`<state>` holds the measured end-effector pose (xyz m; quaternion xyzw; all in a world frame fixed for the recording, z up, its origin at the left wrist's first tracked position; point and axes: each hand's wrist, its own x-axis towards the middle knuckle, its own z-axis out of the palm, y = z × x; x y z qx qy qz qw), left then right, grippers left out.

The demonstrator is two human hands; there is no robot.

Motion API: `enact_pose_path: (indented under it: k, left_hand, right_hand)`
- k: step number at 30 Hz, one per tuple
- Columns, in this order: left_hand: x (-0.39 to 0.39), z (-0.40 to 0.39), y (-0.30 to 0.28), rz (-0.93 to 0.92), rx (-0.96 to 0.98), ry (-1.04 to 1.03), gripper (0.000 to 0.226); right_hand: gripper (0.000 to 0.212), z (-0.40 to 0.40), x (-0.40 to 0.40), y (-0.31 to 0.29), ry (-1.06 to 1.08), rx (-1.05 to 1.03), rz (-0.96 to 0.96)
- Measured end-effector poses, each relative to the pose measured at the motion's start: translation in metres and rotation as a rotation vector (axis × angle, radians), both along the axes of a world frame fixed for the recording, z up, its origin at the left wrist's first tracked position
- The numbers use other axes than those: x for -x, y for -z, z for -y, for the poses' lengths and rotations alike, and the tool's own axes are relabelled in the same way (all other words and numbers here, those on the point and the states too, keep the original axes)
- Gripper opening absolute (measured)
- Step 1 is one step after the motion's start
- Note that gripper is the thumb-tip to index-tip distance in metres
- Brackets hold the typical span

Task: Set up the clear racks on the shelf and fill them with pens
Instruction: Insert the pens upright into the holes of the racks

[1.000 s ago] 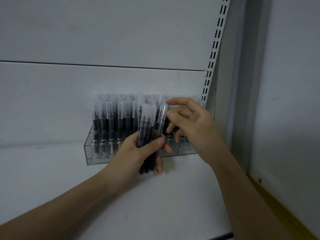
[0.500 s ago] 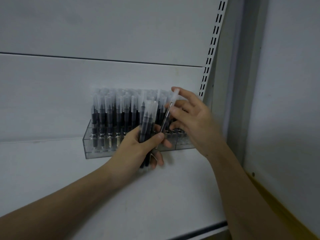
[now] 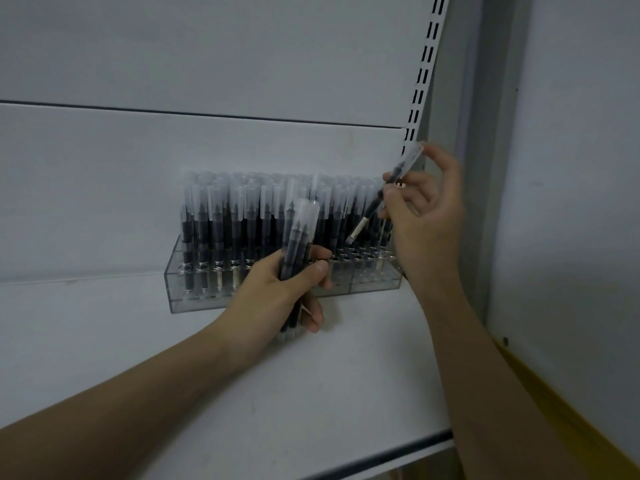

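I see a clear rack standing on the white shelf, against the back panel. Its left and middle slots hold upright black pens with frosted caps, packed in rows. In front of the rack's middle, my left hand has its grip closed around a bundle of pens, held upright with caps on top. At the rack's right end, my right hand pinches a single pen between thumb and fingers. This pen is tilted, cap toward the upper right, its lower tip just above the rightmost slots. Behind it runs a slotted upright.
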<state>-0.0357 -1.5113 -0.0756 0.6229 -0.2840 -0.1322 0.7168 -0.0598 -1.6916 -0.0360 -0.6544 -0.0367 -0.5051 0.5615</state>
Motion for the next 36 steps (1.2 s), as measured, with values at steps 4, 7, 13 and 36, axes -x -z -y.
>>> enact_pose_path:
  k: [4,7,13,36]
  left_hand:
    - [0.001,0.0,-0.002,0.011,-0.006,-0.004,0.02]
    - [0.001,0.0,-0.002,0.01,0.0,-0.01,0.021]
    - [0.001,0.001,-0.001,0.02,-0.012,0.004,0.023]
    - [0.003,-0.001,-0.005,-0.14,0.072,0.115,0.032]
  right_hand:
    - [0.052,-0.001,-0.003,0.002,0.011,0.06,-0.043]
    - [0.051,-0.003,-0.005,0.003,-0.023,0.073,-0.067]
    - [0.05,-0.001,-0.012,0.01,-0.056,0.203,-0.245]
    - [0.006,-0.016,0.001,0.005,-0.473,0.184,-0.501]
